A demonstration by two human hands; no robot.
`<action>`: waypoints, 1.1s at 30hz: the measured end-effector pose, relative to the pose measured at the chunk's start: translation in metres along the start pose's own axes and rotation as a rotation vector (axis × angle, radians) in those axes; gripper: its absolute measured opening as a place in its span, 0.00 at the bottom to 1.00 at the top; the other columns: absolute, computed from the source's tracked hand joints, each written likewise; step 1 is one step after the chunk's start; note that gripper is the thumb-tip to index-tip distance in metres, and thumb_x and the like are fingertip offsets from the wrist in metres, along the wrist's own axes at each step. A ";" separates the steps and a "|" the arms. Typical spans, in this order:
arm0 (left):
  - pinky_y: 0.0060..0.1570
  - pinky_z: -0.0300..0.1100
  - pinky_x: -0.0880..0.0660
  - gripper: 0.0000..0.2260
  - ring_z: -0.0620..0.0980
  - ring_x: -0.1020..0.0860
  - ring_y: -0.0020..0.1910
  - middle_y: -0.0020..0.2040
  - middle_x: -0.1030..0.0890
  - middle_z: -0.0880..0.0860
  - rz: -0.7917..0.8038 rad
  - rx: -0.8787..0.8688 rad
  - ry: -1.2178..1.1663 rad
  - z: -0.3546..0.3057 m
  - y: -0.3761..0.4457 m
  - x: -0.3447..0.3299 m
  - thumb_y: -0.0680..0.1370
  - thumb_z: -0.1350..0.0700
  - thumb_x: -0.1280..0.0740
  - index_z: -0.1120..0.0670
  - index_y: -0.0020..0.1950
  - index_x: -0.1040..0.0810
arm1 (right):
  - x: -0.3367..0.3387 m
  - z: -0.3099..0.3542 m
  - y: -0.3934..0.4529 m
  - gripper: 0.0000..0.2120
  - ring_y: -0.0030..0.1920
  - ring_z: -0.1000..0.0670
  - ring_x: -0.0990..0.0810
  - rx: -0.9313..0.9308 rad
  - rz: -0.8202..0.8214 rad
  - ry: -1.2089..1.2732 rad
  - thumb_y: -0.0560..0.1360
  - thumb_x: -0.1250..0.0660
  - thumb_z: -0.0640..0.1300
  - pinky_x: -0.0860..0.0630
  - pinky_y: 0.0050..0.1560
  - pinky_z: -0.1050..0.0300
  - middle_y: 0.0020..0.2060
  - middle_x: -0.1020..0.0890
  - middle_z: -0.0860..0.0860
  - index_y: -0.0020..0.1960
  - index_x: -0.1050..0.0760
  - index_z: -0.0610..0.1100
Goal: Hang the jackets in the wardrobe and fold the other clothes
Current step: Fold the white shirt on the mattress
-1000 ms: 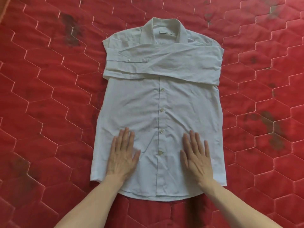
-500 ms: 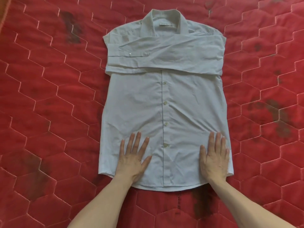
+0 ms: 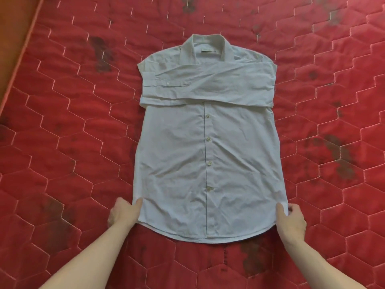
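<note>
Hands pinch the lower corners of a pale blue button-up cotton shirt (image 3: 208, 147): left hand (image 3: 123, 213) and right hand (image 3: 291, 221), one each side. It lies flat mid-mattress on a red quilted mattress (image 3: 62, 142), sleeves folded across its chest.

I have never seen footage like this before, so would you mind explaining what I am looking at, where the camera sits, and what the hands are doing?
No machine is involved: these are a person's two bare hands, filmed by a wide-angle camera worn on the head, looking forward and down. That is why both forearms enter from the bottom edge. On a red quilted mattress lies a white button-up shirt, front up, collar farthest from the person, with its long sleeves folded across the chest. The left hand pinches the shirt's lower left corner and the right hand pinches the lower right corner. The hem lies flat on the mattress, so nothing is lifted yet. My guess is that the bottom will be folded up next.
</note>
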State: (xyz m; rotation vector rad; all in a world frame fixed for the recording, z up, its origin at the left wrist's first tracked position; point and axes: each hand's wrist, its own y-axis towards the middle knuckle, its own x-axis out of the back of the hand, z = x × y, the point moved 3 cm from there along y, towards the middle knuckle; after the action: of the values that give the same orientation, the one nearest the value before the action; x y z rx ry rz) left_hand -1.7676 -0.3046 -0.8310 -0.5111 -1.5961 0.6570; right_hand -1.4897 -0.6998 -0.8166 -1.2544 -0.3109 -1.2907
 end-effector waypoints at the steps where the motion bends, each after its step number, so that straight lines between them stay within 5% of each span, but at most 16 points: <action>1: 0.44 0.50 0.29 0.15 0.61 0.20 0.46 0.43 0.18 0.58 0.055 -0.015 -0.056 0.003 0.003 -0.001 0.78 0.47 0.28 0.58 0.43 0.23 | 0.002 0.000 0.001 0.11 0.45 0.36 0.21 0.030 0.027 0.009 0.81 0.35 0.48 0.25 0.49 0.41 0.40 0.19 0.43 0.49 0.24 0.39; 3: 0.40 0.48 0.29 0.14 0.58 0.23 0.38 0.35 0.20 0.55 0.165 -0.067 -0.159 0.001 0.004 -0.001 0.79 0.55 0.28 0.58 0.35 0.23 | 0.007 0.005 0.000 0.16 0.39 0.36 0.20 0.067 0.047 0.010 0.80 0.33 0.47 0.25 0.45 0.41 0.31 0.20 0.42 0.38 0.26 0.38; 7: 0.42 0.48 0.17 0.08 0.56 0.17 0.45 0.48 0.14 0.59 0.411 0.040 -0.464 -0.026 -0.001 0.018 0.81 0.62 0.35 0.61 0.52 0.17 | 0.018 0.030 0.006 0.21 0.25 0.44 0.28 0.058 0.072 0.045 0.79 0.32 0.47 0.33 0.33 0.49 0.21 0.25 0.45 0.31 0.33 0.40; 12: 0.39 0.44 0.18 0.07 0.50 0.17 0.45 0.49 0.15 0.58 0.648 0.079 -0.661 -0.089 -0.002 0.055 0.81 0.63 0.35 0.59 0.54 0.18 | 0.024 0.077 0.030 0.18 0.20 0.54 0.34 0.009 0.201 0.222 0.80 0.29 0.44 0.37 0.22 0.62 0.23 0.30 0.47 0.39 0.22 0.31; 15: 0.32 0.40 0.18 0.05 0.49 0.18 0.38 0.43 0.16 0.57 0.706 0.099 -0.819 -0.133 0.005 0.079 0.80 0.66 0.34 0.61 0.54 0.19 | 0.023 0.119 0.052 0.10 0.19 0.56 0.35 -0.116 0.240 0.411 0.80 0.28 0.43 0.36 0.21 0.65 0.28 0.29 0.47 0.47 0.19 0.35; 18: 0.32 0.40 0.17 0.03 0.49 0.18 0.35 0.39 0.18 0.57 0.689 0.209 -0.951 -0.171 0.027 0.095 0.79 0.67 0.33 0.61 0.49 0.21 | 0.020 0.166 0.080 0.05 0.18 0.59 0.33 -0.255 0.244 0.595 0.79 0.28 0.39 0.32 0.20 0.67 0.32 0.27 0.47 0.53 0.19 0.38; 21: 0.31 0.41 0.17 0.04 0.49 0.17 0.29 0.36 0.17 0.57 0.637 0.279 -1.054 -0.204 0.055 0.106 0.79 0.67 0.36 0.62 0.49 0.21 | 0.015 0.212 0.107 0.02 0.17 0.60 0.32 -0.320 0.268 0.645 0.78 0.30 0.36 0.33 0.18 0.68 0.24 0.25 0.51 0.47 0.19 0.39; 26: 0.26 0.42 0.19 0.09 0.50 0.18 0.24 0.31 0.17 0.58 0.499 0.305 -1.183 -0.240 0.097 0.112 0.80 0.69 0.40 0.63 0.49 0.21 | -0.004 0.262 0.153 0.09 0.18 0.59 0.28 -0.407 0.323 0.654 0.77 0.35 0.36 0.34 0.17 0.68 0.23 0.22 0.53 0.40 0.23 0.44; 29: 0.34 0.41 0.18 0.09 0.52 0.16 0.27 0.31 0.16 0.59 0.460 0.282 -1.187 -0.248 0.108 0.105 0.83 0.64 0.42 0.62 0.50 0.23 | -0.017 0.274 0.160 0.11 0.25 0.58 0.19 -0.426 0.296 0.822 0.83 0.43 0.38 0.26 0.23 0.66 0.32 0.15 0.49 0.46 0.24 0.41; 33: 0.28 0.42 0.19 0.16 0.55 0.18 0.39 0.43 0.17 0.60 0.263 0.278 -1.189 -0.247 0.120 0.087 0.86 0.55 0.48 0.63 0.50 0.26 | -0.034 0.268 0.153 0.17 0.39 0.49 0.15 -0.279 0.182 0.723 0.87 0.49 0.49 0.23 0.33 0.59 0.45 0.15 0.45 0.61 0.26 0.40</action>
State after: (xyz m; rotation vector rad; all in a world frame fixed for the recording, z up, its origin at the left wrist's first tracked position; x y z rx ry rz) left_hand -1.5396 -0.1285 -0.8314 -0.0761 -2.4815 1.5343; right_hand -1.2555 -0.4961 -0.8218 -0.9306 0.5014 -1.5640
